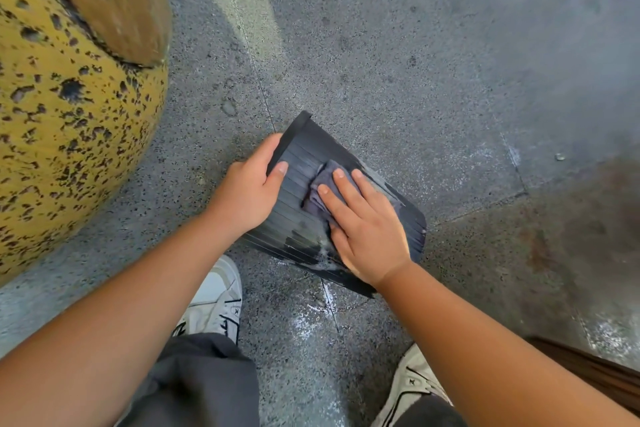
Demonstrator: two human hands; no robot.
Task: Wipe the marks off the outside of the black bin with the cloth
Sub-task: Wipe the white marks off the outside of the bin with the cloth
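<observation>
From my head camera, looking down, the one black bin (304, 218) lies tipped on its side on the speckled floor (381, 73), just ahead of my two pale shoes (216, 302). My left hand (251, 191) has its grip closed over the bin's rim, thumb on the ribbed outside, steadying it. My right hand (363, 229) lies flat, fingers straight, pressing the single dark cloth (325, 189) against the bin's side; that grip is released, pushing and not pinching. I judge the wiping to be under way but not finished: pale, soapy-looking smears show on the ribs below my right palm and along the far edge beside the cloth, while the ribs near my left thumb look darker and cleaner. The underside against the floor is hidden, so I cannot tell its state. One large yellow pitted sphere (69, 107) stands to my left.
</observation>
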